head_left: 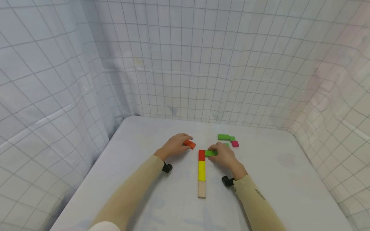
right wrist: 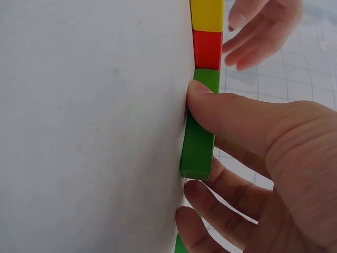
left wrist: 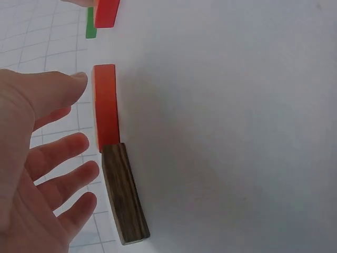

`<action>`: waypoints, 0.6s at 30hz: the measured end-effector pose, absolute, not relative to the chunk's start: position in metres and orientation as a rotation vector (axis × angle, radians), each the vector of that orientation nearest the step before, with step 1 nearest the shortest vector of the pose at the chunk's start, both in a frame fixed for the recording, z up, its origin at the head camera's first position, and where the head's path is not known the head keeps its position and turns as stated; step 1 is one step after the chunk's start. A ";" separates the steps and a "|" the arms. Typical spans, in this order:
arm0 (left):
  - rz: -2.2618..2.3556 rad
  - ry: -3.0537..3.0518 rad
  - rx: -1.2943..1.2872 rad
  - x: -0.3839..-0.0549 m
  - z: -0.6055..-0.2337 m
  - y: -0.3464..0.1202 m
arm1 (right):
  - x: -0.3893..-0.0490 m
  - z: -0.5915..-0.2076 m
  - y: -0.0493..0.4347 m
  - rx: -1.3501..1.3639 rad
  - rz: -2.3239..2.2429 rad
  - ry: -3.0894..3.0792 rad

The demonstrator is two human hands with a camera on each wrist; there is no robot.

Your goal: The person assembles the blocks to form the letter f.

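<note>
My right hand pinches a long green block, the thumb on its near side. One end of this green block meets the red block, which heads a straight row with a yellow block and a pale wooden block. On the other side of the row, my left hand has its fingers spread and loosely bent beside an orange block. In the left wrist view its thumb tip is close to the orange block, and a dark brown wooden block lies end to end with that block.
Beyond my right hand lie a green block, a small green block and a magenta block. Another green piece is partly hidden by that hand. Grid-patterned cloth hangs around the white table.
</note>
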State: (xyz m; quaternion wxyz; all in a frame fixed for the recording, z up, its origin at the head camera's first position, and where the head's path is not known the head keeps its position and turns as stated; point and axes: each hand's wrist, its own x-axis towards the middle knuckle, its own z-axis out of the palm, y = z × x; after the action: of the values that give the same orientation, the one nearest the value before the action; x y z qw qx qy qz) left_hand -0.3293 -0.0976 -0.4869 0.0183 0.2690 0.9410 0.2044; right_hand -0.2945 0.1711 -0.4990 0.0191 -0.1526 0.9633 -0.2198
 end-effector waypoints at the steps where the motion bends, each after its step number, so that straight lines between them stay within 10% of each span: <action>1: 0.633 2.919 0.828 -0.331 -0.489 -0.096 | -0.294 -0.498 0.171 -0.474 -0.685 2.990; 18: 0.493 3.007 0.823 -0.345 -0.507 -0.085 | -0.296 -0.504 0.173 -0.481 -0.699 2.999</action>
State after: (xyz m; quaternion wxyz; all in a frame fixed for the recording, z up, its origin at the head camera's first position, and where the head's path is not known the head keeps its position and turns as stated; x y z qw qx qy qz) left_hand -0.3448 -0.0848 -0.5075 -0.0074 0.2607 0.9527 0.1563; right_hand -0.2964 0.1734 -0.5036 0.0123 -0.1543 0.9622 -0.2242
